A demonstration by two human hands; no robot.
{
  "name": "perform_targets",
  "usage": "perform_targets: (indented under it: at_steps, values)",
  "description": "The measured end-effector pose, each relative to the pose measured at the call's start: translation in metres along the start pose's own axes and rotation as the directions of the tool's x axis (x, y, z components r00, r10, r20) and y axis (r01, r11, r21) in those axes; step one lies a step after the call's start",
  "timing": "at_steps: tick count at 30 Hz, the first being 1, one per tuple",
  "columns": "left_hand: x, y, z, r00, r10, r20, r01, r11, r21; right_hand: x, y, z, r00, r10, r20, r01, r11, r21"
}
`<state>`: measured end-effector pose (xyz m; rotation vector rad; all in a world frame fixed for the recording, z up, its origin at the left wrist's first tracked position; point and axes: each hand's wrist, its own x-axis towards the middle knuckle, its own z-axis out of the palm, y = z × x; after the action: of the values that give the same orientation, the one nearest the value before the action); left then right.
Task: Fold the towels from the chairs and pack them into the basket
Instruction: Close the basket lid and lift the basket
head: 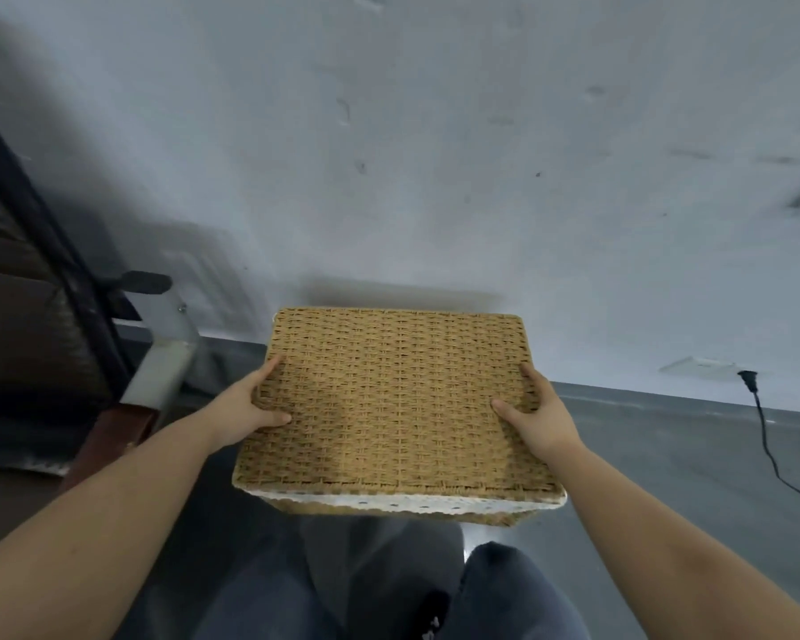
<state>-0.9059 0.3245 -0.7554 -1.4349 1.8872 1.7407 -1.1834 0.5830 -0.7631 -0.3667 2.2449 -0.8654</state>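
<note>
the person's knees sit lowest in view, just under the basket. the left hand grips the lid at its left edge, thumb on top; the right hand grips the right edge the same way. lifting evenly on both sides would likely keep the lid from catching. no towels show. a chair stands left, a cable right, on a grey floor by a pale wall.
</note>
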Motion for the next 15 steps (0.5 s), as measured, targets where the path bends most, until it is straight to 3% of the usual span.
perform_targets:
  at_steps: [9, 15]
  values:
    - [0.139, -0.083, 0.038, 0.999, 0.052, 0.007, -0.053, 0.997, 0.049, 0.106, 0.109, 0.090, 0.997, -0.025, -0.078, 0.023, 0.999, -0.023]
    - [0.185, -0.113, 0.052, 0.997, 0.074, 0.014, -0.075, 0.996, 0.051, 0.135, 0.151, 0.129, 0.995, -0.001, -0.095, 0.003, 1.000, 0.028]
